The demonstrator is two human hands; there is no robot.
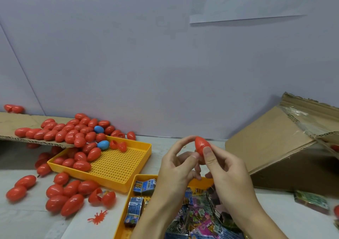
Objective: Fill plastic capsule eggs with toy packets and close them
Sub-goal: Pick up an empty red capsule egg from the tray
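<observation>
A red capsule egg (201,144) is held up in front of me, above the near yellow tray (124,218) of toy packets (136,204). My right hand (227,172) pinches it with thumb on the front and fingers behind. My left hand (176,167) curls round its left side, thumb and fingertips touching it. The egg looks closed. Many red eggs (73,132) lie heaped at the left, with two blue eggs (99,129) among them. An opened hinged red egg (101,197) lies on the table.
A second yellow perforated tray (117,163) holds several red eggs and an open shell. A cardboard flap (22,126) carries the egg heap at the left. A tilted cardboard box (286,147) stands at the right. A red toy bug (98,217) lies near the tray.
</observation>
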